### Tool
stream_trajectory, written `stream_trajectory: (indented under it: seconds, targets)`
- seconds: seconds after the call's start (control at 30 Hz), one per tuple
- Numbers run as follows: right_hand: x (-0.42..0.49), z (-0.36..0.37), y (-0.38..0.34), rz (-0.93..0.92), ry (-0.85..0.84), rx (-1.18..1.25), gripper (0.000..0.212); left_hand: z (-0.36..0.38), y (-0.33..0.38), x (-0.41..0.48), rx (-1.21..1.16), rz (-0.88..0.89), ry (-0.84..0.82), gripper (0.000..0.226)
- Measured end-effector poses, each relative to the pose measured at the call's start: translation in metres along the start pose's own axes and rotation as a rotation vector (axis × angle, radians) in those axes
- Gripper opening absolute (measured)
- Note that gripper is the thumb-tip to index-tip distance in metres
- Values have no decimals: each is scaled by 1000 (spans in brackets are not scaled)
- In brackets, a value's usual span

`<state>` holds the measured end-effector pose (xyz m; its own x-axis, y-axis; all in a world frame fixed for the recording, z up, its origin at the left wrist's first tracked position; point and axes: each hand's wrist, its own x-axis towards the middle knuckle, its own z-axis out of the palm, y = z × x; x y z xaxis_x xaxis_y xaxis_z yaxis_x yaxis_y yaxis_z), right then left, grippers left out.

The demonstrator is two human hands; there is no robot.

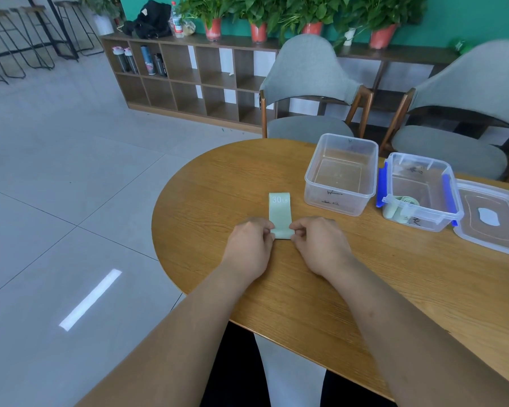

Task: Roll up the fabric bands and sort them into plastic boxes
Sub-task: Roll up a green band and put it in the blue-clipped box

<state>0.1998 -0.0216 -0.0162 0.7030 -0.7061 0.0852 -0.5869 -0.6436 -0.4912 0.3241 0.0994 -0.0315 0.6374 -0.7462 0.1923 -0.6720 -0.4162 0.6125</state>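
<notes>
A pale green fabric band (pixel 279 212) marked "30 LB" lies flat on the wooden table (pixel 218 186), its long side pointing away from me. My left hand (pixel 252 245) pinches the band's near end at its left edge. My right hand (pixel 321 245) pinches the same end at its right edge, where the near end is rolled over a little. To the right stands a clear plastic box (pixel 343 174) with nothing in it. Beyond it sits a second clear box with blue clips (pixel 420 192), holding a rolled pale green band (pixel 400 205).
A clear lid (pixel 491 218) lies flat at the table's right edge. Two grey chairs (pixel 309 83) stand behind the table. A wooden shelf unit with potted plants runs along the back wall. Grey tiled floor spreads out to the left.
</notes>
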Motion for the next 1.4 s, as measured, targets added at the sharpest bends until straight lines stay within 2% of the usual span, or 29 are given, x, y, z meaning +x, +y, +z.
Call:
stream_trajectory:
  seconds: [0.23, 0.47, 0.6, 0.73, 0.9, 1.07, 1.4]
  targets:
    - [7, 0, 5, 0, 34, 45, 15, 0, -3, 5, -38, 4, 20, 15]
    - [14, -1, 2, 14, 19, 38, 19, -1, -4, 9, -39, -23, -19, 21]
    - [16, 0, 4, 20, -27, 35, 30, -1, -2, 15, -21, -47, -18, 23]
    - [18, 2, 4, 4, 2, 27, 33, -1, -2, 19, 7, -42, -27, 26]
    - [17, 7, 6, 5, 64, 113, 21, 3, -3, 17, 5, -33, -14, 30]
    - [10, 7, 9, -5, 99, 183, 21, 4, 1, 11, -61, -21, 71, 28]
    - [-27, 3, 11, -25, 92, 219, 21, -1, 7, -23, -56, -23, 41, 31]
